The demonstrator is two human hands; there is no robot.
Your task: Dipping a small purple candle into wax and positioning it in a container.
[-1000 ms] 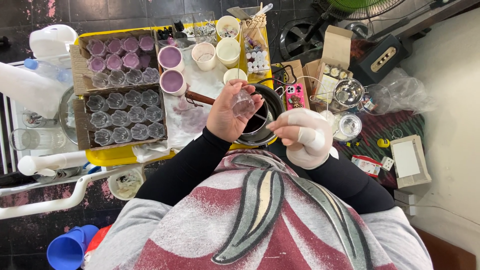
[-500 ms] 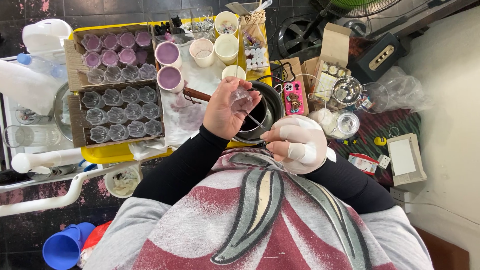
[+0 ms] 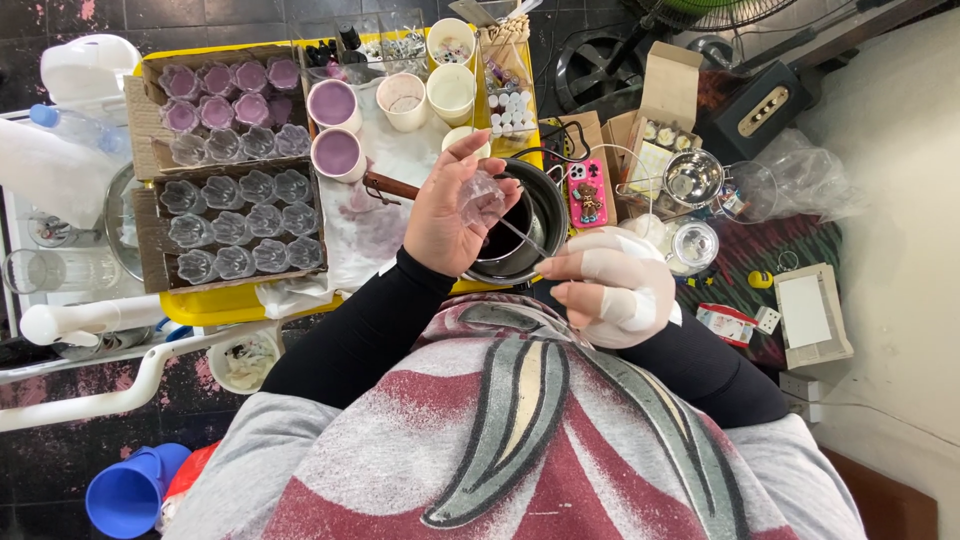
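My left hand [image 3: 450, 215] holds a small clear paw-shaped mould cup [image 3: 483, 200] over a black pot [image 3: 540, 215] with a wooden handle [image 3: 390, 186]. My right hand [image 3: 605, 285], wrapped in white bandage and tape, pinches a thin metal stick [image 3: 520, 235] whose tip reaches into the pot under the cup. The pot sits at the near right edge of a yellow tray [image 3: 200, 310].
Cardboard trays hold several clear moulds [image 3: 240, 225] and purple-filled moulds [image 3: 225, 95]. Two cups of purple liquid [image 3: 335, 125], cream cups [image 3: 450, 90], a pink phone [image 3: 586, 192], glass jars [image 3: 690, 210], a small box [image 3: 810, 315] and a blue cup [image 3: 130, 490] lie around.
My right hand has shifted slightly away from the pot toward my body, with the stick now angled into the pot. My left hand still holds the cup over the pot.
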